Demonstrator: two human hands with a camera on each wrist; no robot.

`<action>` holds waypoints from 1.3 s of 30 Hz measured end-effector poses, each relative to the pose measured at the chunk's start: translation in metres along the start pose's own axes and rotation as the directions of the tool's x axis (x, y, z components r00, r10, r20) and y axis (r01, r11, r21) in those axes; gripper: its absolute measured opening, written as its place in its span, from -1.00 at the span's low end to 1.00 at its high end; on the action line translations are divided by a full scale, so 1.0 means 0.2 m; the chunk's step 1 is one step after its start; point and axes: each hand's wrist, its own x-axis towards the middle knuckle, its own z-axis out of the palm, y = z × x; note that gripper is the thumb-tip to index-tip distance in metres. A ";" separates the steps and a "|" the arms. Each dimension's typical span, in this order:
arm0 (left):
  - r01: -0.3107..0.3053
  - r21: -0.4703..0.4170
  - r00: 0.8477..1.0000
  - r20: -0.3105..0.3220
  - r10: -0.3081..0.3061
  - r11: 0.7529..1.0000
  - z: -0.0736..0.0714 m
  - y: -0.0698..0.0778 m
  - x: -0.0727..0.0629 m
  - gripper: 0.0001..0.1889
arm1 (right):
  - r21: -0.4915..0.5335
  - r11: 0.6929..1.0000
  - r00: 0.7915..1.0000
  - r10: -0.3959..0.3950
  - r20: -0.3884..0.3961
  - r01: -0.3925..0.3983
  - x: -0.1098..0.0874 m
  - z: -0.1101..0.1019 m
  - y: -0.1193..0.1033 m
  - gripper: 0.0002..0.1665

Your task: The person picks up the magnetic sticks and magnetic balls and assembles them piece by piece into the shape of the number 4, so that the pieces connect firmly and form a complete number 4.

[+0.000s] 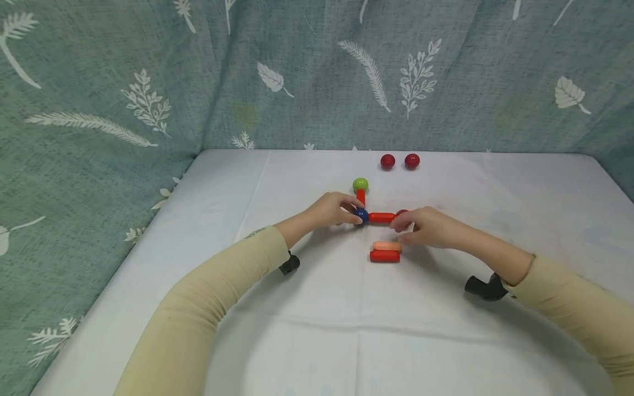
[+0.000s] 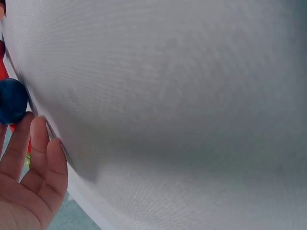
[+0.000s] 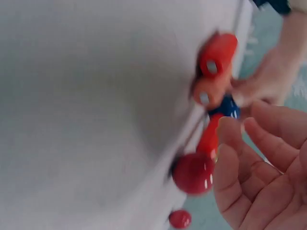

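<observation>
Now | my left grip [image 1: 334, 210] pinches the blue ball [image 1: 362, 215] | my right grip [image 1: 430, 228] loosely open, empty, beside the nearest red ball [image 3: 193, 173]

left hand [image 1: 337, 209] pinches glossy blue ball [image 1: 362, 215] | right hand [image 1: 430, 227] at dark-red ball [image 1: 402, 212] | bright-red cylindrical rod [image 1: 381, 218] between these balls | second red rod [image 1: 361, 197] between blue ball and lime-green ball [image 1: 360, 185] | peach rod [image 1: 386, 246] beside loose red rod [image 1: 384, 256] | crimson ball [image 1: 388, 161] near another crimson ball [image 1: 412, 161], farthest back

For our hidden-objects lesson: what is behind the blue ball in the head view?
A red rod runs back to a lime-green ball; the left hand hides the rod's near end.
</observation>
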 end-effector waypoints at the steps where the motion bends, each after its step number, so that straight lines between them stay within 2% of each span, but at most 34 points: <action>1: 0.000 -0.002 1.000 -0.001 0.000 1.000 0.00 0.00 0.00 -0.62 | -0.029 0.999 1.000 -0.015 0.016 0.015 0.00 0.02 -0.01 -0.62; 7: 0.007 -0.004 1.000 -0.003 -0.007 1.000 0.00 0.00 0.00 -0.62 | -0.134 0.989 0.997 -0.063 0.050 0.069 0.04 0.08 -0.02 -0.66; 16: -0.014 -0.016 1.000 -0.003 0.014 1.000 0.01 -0.01 0.01 -0.63 | -0.138 0.985 0.994 -0.104 0.036 0.108 0.03 0.09 -0.01 -0.74; 25: -0.007 -0.020 1.000 -0.005 0.007 1.000 0.00 -0.01 0.01 -0.63 | -0.151 0.989 0.998 0.013 0.055 -0.004 -0.03 0.05 0.05 -0.66; 32: -0.004 -0.023 1.000 -0.005 0.004 1.000 0.00 -0.02 0.01 -0.63 | -0.143 0.988 0.994 0.063 0.086 -0.051 -0.04 0.04 0.05 -0.63; 39: -0.005 -0.028 1.000 -0.003 0.005 1.000 0.00 -0.01 0.01 -0.63 | -0.169 0.983 0.993 0.085 0.083 -0.070 -0.03 0.05 0.04 -0.67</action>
